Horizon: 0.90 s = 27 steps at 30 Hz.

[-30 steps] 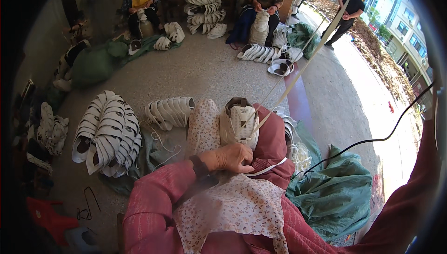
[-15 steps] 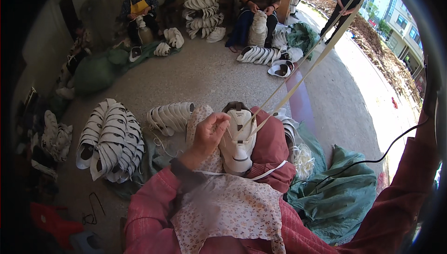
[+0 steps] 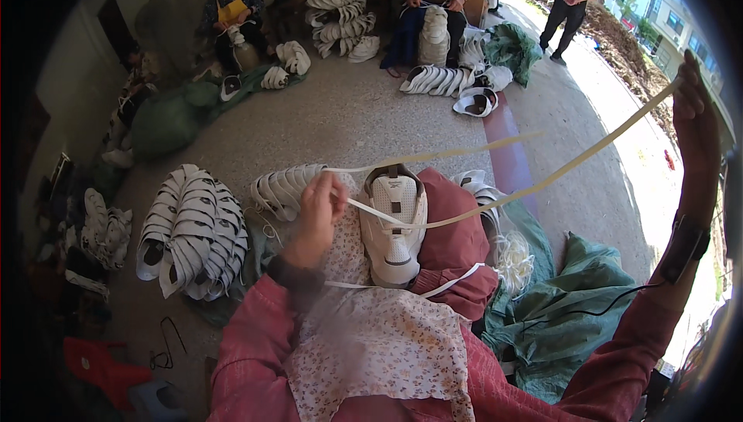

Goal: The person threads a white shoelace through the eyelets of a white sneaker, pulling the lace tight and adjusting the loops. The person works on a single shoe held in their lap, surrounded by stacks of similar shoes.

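Note:
A white shoe upper [image 3: 393, 259] with a dark collar sits over my lap, its tongue facing up. A cream shoelace [image 3: 534, 188] runs across it near the lower eyelets. My left hand [image 3: 313, 217] is closed beside the upper, pinching the lace's left part. Far out at the right rim, my right hand [image 3: 696, 112] is raised and grips the stretched right part, which sags slightly between hand and upper. Another free-hanging strand extends from near my left hand over the top of the upper toward the right. A floral apron [image 3: 379, 344] covers my lap.
Stacked white uppers [image 3: 193, 228] stand at left, with another row [image 3: 282, 190] behind my left hand. A bundle of white laces [image 3: 512, 263] and a green sack [image 3: 573, 313] lie at right. Two seated people work at the back; another person [image 3: 569, 4] stands outside.
My right hand has come into view at the right rim with the lace. The lace has dropped from steeply raised to lower, and my left hand moved slightly left, now pinching lace.

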{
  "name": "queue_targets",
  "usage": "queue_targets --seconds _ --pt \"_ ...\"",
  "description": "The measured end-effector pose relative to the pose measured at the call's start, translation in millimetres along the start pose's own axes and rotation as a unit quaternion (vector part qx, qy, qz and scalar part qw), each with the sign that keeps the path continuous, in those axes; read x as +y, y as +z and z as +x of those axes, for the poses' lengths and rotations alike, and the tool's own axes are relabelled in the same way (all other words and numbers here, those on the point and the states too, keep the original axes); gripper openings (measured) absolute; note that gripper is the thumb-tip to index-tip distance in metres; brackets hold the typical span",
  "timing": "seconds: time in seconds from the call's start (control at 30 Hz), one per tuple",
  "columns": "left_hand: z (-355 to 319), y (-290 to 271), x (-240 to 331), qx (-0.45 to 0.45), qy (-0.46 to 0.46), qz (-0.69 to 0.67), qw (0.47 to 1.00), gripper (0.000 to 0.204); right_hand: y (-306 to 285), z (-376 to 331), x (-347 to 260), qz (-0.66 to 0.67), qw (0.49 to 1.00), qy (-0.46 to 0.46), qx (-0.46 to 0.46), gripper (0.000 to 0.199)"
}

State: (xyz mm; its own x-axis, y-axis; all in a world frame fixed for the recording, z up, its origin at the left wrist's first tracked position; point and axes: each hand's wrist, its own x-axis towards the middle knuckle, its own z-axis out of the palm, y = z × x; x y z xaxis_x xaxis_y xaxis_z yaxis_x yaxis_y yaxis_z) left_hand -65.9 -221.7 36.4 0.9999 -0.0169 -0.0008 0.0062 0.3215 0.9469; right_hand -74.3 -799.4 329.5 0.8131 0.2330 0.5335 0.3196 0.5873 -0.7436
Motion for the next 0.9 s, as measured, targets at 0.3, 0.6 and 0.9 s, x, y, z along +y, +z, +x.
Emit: queue_targets --seconds 0.3,0.6,0.9 --pt "-4.2 -194.6 -26.5 0.216 -0.009 -0.247 0.945 0.023 -285.9 -186.3 25.8 0.030 0.853 0.006 0.521 0.027" --pt "-53.2 -118.0 21.5 0.022 0.086 0.634 0.768 0.019 -0.3 -122.4 368.9 -0.270 0.912 0.196 0.240 0.017" --pt "-2.5 53.9 -17.7 -0.230 0.351 0.498 0.759 0.009 106.3 -124.2 391.9 -0.552 0.812 0.161 -0.101 0.017"
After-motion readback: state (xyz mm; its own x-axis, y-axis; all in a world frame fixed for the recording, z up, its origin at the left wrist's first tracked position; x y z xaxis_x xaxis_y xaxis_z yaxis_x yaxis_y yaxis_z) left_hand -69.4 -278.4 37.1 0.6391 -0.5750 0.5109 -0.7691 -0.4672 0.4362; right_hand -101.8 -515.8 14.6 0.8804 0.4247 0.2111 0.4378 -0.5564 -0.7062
